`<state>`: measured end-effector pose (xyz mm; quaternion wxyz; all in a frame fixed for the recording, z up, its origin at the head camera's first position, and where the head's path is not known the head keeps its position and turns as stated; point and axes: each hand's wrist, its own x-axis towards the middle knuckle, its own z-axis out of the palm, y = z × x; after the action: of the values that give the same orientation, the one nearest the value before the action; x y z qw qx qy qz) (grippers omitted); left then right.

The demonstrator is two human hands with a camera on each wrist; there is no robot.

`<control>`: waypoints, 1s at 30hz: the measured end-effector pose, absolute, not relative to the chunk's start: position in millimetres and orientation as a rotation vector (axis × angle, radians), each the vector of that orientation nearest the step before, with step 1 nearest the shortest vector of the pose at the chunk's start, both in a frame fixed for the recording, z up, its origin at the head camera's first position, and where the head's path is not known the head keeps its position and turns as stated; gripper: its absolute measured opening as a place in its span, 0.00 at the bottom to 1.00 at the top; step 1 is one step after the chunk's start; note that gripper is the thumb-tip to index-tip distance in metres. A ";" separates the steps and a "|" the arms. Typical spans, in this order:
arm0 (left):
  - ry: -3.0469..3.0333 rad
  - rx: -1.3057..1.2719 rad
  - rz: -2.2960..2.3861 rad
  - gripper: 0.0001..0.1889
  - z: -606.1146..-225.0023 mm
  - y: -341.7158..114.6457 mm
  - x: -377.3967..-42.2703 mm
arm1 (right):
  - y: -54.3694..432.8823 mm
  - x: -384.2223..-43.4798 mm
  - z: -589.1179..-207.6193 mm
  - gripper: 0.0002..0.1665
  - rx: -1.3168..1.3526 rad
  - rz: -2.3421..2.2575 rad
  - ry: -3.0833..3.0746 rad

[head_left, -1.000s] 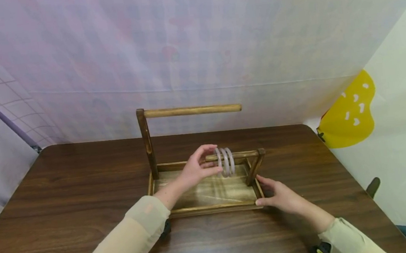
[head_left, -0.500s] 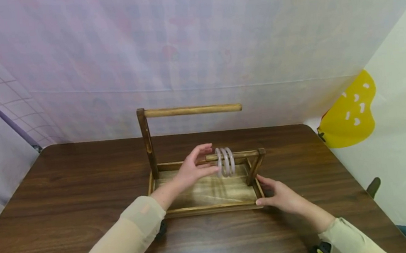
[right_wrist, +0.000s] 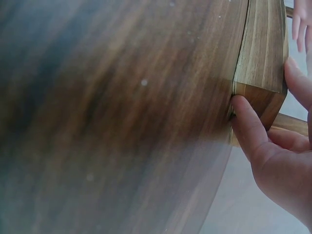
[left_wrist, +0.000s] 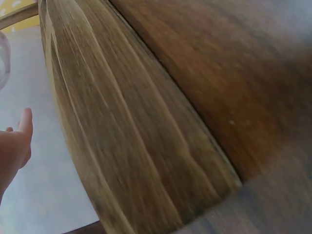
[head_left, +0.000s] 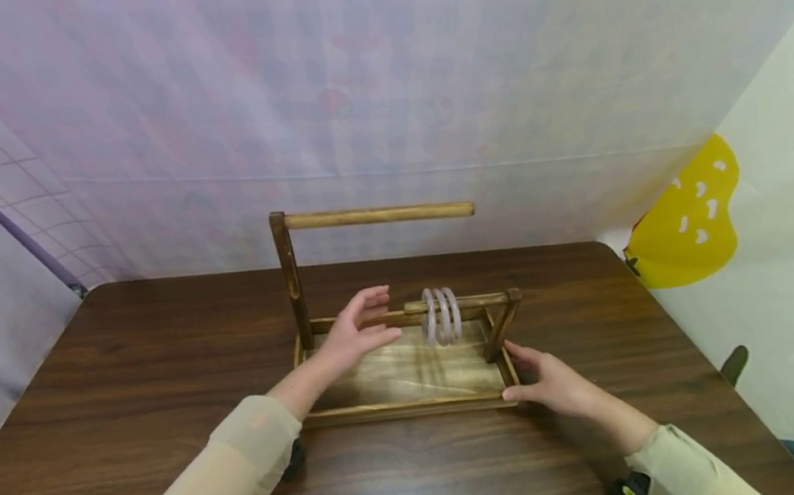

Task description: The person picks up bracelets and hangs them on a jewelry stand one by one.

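A wooden jewelry stand (head_left: 415, 409) has a shallow tray base, a tall post with an upper bar (head_left: 379, 215) on its left and a short post with a lower bar (head_left: 482, 301) on its right. Three pale translucent bangles (head_left: 447, 332) hang side by side on the lower bar. Just left of them, apart from the bangles and over the tray, my left hand (head_left: 351, 336) holds nothing, its fingers extended. My right hand (head_left: 552, 385) grips the tray's right end, with the thumb at the front corner; the right wrist view shows its digits around that corner (right_wrist: 263, 97).
The stand sits on a dark brown wooden table (head_left: 161, 372). A pale patterned cloth (head_left: 349, 81) hangs behind the table's back edge. To the right is a white cloth with a yellow printed shape (head_left: 691, 222).
My left hand has let go of the bangles and drawn back to the left, its fingers spreading. The bangles stay on the lower bar, and my right hand keeps its place.
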<state>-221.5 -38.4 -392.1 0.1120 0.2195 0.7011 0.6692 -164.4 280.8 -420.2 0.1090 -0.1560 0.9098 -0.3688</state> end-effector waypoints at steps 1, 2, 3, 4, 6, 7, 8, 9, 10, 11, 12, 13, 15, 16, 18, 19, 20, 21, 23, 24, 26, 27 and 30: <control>2.064 0.638 1.963 0.33 -392.0 -39.9 -220.9 | 280.8 -164.8 -420.4 0.48 -0.460 -1.086 2.676; 2.073 0.638 1.959 0.33 -391.7 -41.5 -220.3 | 280.9 -165.4 -420.9 0.49 -0.460 -1.086 2.676; 2.077 0.630 1.956 0.33 -390.9 -43.0 -219.3 | 281.1 -165.8 -421.5 0.49 -0.458 -1.084 2.678; 2.083 0.623 1.951 0.33 -390.1 -44.2 -218.4 | 281.3 -166.3 -422.0 0.49 -0.460 -1.082 2.680; 2.087 0.615 1.946 0.33 -389.3 -46.6 -217.2 | 281.4 -167.0 -422.6 0.49 -0.465 -1.080 2.682; 2.087 0.611 1.946 0.33 -389.1 -47.4 -216.9 | 281.5 -167.3 -422.8 0.49 -0.472 -1.080 2.683; 2.086 0.607 1.946 0.33 -389.4 -48.4 -216.9 | 281.3 -167.5 -422.8 0.49 -0.474 -1.079 2.683; 2.087 0.604 1.946 0.33 -390.1 -49.4 -217.1 | 281.1 -167.5 -422.6 0.49 -0.475 -1.079 2.680; 2.091 0.610 1.944 0.33 -390.8 -50.5 -217.3 | 280.8 -167.7 -422.3 0.49 -0.479 -1.083 2.677; 2.091 0.613 1.947 0.33 -391.5 -51.6 -217.5 | 280.6 -167.8 -422.1 0.49 -0.478 -1.084 2.675; 2.092 0.618 1.949 0.33 -392.2 -52.7 -217.6 | 280.3 -168.0 -421.9 0.49 -0.476 -1.087 2.673; 2.094 0.620 1.951 0.33 -392.6 -53.8 -217.6 | 280.1 -168.2 -421.6 0.49 -0.475 -1.088 2.671; 2.098 0.624 1.957 0.33 -392.7 -56.1 -217.0 | 279.8 -168.8 -421.2 0.49 -0.474 -1.096 2.665; 2.097 0.624 1.961 0.33 -392.4 -57.0 -216.6 | 279.8 -169.3 -421.1 0.48 -0.473 -1.099 2.664; 2.102 0.622 1.965 0.33 -392.3 -58.9 -215.8 | 279.8 -170.2 -421.1 0.48 -0.471 -1.103 2.660; 2.107 0.617 1.966 0.33 -392.0 -59.8 -215.3 | 279.9 -170.8 -421.2 0.48 -0.470 -1.103 2.660; 2.111 0.617 1.968 0.33 -392.0 -60.8 -215.0 | 280.0 -171.5 -421.3 0.48 -0.468 -1.103 2.660; 2.120 0.615 1.965 0.33 -392.0 -61.7 -214.6 | 280.2 -172.2 -421.3 0.49 -0.466 -1.102 2.659; 2.131 0.609 1.966 0.33 -392.3 -63.3 -214.0 | 280.2 -173.2 -421.4 0.49 -0.465 -1.095 2.660; 2.134 0.607 1.967 0.33 -392.4 -64.2 -213.7 | 280.4 -173.8 -421.0 0.49 -0.468 -1.085 2.663; 2.142 0.603 1.967 0.33 -392.1 -65.7 -213.2 | 280.7 -174.9 -419.2 0.49 -0.476 -1.063 2.674; 2.149 0.604 1.963 0.33 -392.1 -66.5 -213.0 | 280.8 -175.4 -417.8 0.49 -0.472 -1.053 2.685; 2.201 0.619 1.919 0.33 -392.3 -69.8 -212.4 | 281.3 -176.4 -410.7 0.50 -0.446 -1.039 2.723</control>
<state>-212.4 -69.8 -392.3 0.0782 0.2068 0.7350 0.6410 -176.4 281.3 -410.7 0.0965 -0.1506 0.9193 -0.3507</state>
